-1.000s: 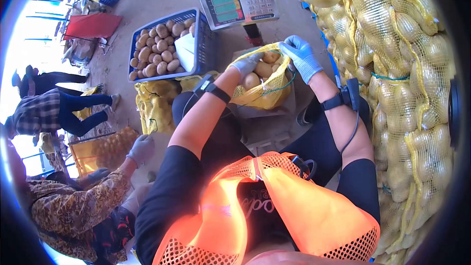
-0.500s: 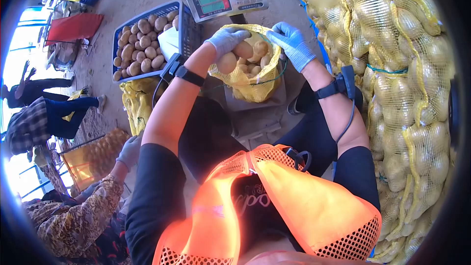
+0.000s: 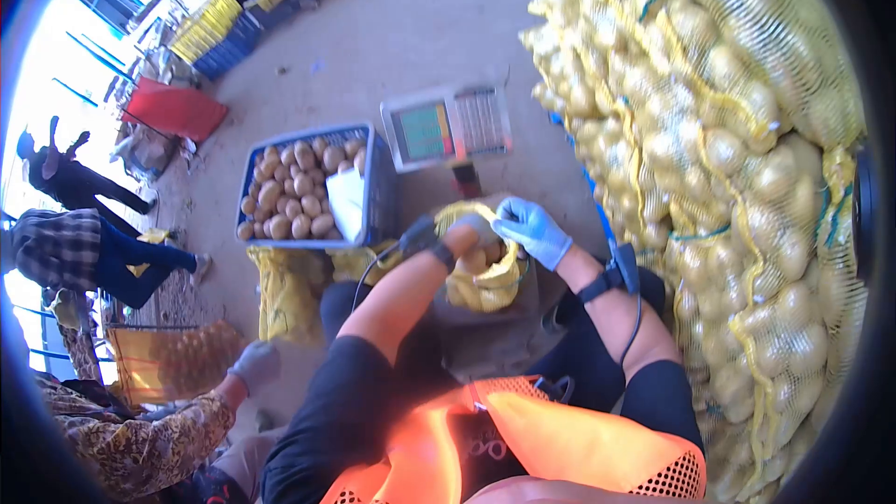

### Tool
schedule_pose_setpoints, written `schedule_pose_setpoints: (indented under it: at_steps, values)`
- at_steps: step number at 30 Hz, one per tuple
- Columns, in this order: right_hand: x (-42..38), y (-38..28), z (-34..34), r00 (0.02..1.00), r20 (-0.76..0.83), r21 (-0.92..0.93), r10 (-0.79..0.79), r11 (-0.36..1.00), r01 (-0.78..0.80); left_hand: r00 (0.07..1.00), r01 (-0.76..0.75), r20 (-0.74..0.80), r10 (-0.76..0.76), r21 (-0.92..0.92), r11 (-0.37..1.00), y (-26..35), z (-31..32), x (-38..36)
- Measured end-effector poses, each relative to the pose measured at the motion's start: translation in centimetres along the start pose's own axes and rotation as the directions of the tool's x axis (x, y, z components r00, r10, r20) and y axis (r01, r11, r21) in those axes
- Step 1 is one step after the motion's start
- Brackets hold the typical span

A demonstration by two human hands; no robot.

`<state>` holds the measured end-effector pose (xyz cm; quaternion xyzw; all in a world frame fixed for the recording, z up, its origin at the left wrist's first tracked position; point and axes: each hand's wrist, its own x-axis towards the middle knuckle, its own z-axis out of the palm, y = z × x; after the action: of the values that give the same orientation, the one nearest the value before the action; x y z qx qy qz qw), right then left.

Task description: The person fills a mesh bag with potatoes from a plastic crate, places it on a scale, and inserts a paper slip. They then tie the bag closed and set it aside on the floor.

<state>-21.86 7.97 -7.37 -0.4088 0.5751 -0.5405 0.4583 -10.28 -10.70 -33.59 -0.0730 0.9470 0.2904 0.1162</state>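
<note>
Potatoes being handled at the mesh bag on the scale platform

Gloved left hand (image 3: 478, 229) is at the mouth of the yellow mesh bag (image 3: 485, 275), fingers closed around a potato (image 3: 464, 241) at the bag's opening. Gloved right hand (image 3: 532, 231) grips the bag's rim on the far side, holding it open. The bag stands on the weighing platform (image 3: 485, 317) directly in front of the person's knees, partly filled with potatoes. The scale display (image 3: 446, 126) stands on its post just beyond the bag. A blue crate (image 3: 378, 191) of loose potatoes sits to the left of the scale, near the bag. Stacked filled mesh sacks (image 3: 719, 149) rise along the right side. A co-worker's gloved hand (image 3: 254, 364) is at lower left, well apart from the bag.
</note>
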Motion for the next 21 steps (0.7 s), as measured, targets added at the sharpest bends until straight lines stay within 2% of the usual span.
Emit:
schedule_pose_setpoints:
  at_steps: [1,2,3,4,5,6,7,8,9,10,11,12,13,14,15,16,17,18,19,20,21]
  values:
    - [0.3,-0.2,-0.5,0.998,-0.049,0.013,0.032,0.999,-0.031,0.964,-0.005,0.263,-0.04,0.168,0.986,5.6,-5.4,-0.7]
    - [0.3,-0.4,-1.1,0.992,-0.099,0.036,0.073,0.997,-0.069,0.945,0.295,0.227,-0.237,-0.265,0.918,10.0,-9.2,-2.2]
    - [0.4,-0.3,-1.5,0.993,-0.105,0.032,0.05,0.998,-0.047,0.942,0.335,0.15,-0.301,-0.356,0.872,12.6,-11.7,-3.9]
    - [0.6,-0.1,-1.9,0.982,-0.157,0.031,0.105,0.994,-0.102,0.926,0.364,0.079,-0.369,-0.45,0.815,14.4,-14.0,-5.5]
    - [0.8,0.3,-2.2,0.966,-0.203,0.035,0.161,0.987,-0.157,0.957,0.271,0.091,-0.276,-0.62,0.736,15.6,-16.1,-7.0]
    - [1.0,0.8,-2.5,0.971,-0.192,0.037,0.143,0.99,-0.139,0.979,0.182,0.083,-0.185,-0.766,0.616,16.6,-18.0,-8.7]
    - [1.1,1.5,-2.8,0.97,-0.214,-0.02,0.115,0.992,-0.122,0.993,0.083,0.032,-0.118,-0.884,0.459,17.7,-19.5,-10.6]
    - [1.4,2.2,-2.9,0.969,-0.231,-0.077,0.086,0.991,-0.107,0.993,-0.027,-0.052,-0.102,-0.971,0.236,19.4,-21.3,-12.7]
    - [1.7,3.0,-2.7,0.951,-0.309,-0.124,0.003,0.991,-0.044,0.974,-0.089,-0.119,-0.194,-0.984,0.155,20.7,-23.3,-14.7]
    - [2.0,2.9,-2.5,0.956,-0.292,-0.122,-0.007,0.992,-0.03,0.942,-0.161,-0.177,-0.284,-0.984,0.078,21.0,-25.0,-16.5]
    - [2.2,2.7,-2.4,0.901,-0.434,-0.133,-0.03,0.991,-0.031,0.938,-0.169,-0.187,-0.292,-0.982,0.086,19.5,-26.4,-17.7]
    - [2.0,2.6,-2.6,0.82,-0.571,-0.145,-0.052,0.989,-0.038,0.9,-0.132,-0.315,-0.301,-0.855,0.502,16.7,-27.8,-18.4]
    - [2.1,2.5,-3.4,0.77,-0.633,-0.213,-0.078,0.974,-0.077,0.867,-0.049,-0.431,-0.25,-0.573,0.818,13.2,-28.7,-19.2]
    - [2.1,2.4,-4.5,0.763,-0.641,-0.218,-0.083,0.973,-0.078,0.845,0.054,-0.514,-0.145,-0.188,0.981,9.5,-29.0,-20.1]
    - [2.3,2.3,-5.9,0.759,-0.65,-0.109,-0.043,0.993,-0.036,0.724,0.083,-0.657,-0.21,-0.22,0.972,4.3,-27.9,-21.7]
    - [2.2,2.0,-6.9,0.758,-0.652,0.002,-0.002,1.0,0.004,0.578,0.055,-0.772,-0.265,-0.287,0.956,-3.3,-25.9,-23.8]
    - [2.0,0.6,-6.2,0.645,-0.764,0.084,0.009,0.993,0.085,0.436,0.03,-0.859,-0.268,-0.283,0.959,-11.0,-23.6,-25.6]
    - [1.5,0.0,-6.6,0.637,-0.771,0.076,0.004,0.993,0.086,0.353,0.047,-0.903,-0.246,-0.246,0.968,-17.4,-21.5,-26.9]
    - [1.1,-0.5,-7.0,0.668,-0.743,0.171,0.043,0.977,0.127,0.354,0.036,-0.904,-0.241,-0.244,0.969,-16.9,-21.6,-26.2]
    - [1.0,-0.9,-7.4,0.703,-0.707,0.268,0.079,0.95,0.162,0.373,0.027,-0.862,-0.344,-0.361,0.932,-16.6,-21.7,-25.7]
    - [0.9,-0.8,-7.5,0.713,-0.697,0.287,0.078,0.941,0.178,0.391,0.03,-0.803,-0.45,-0.478,0.878,-16.1,-21.2,-25.6]
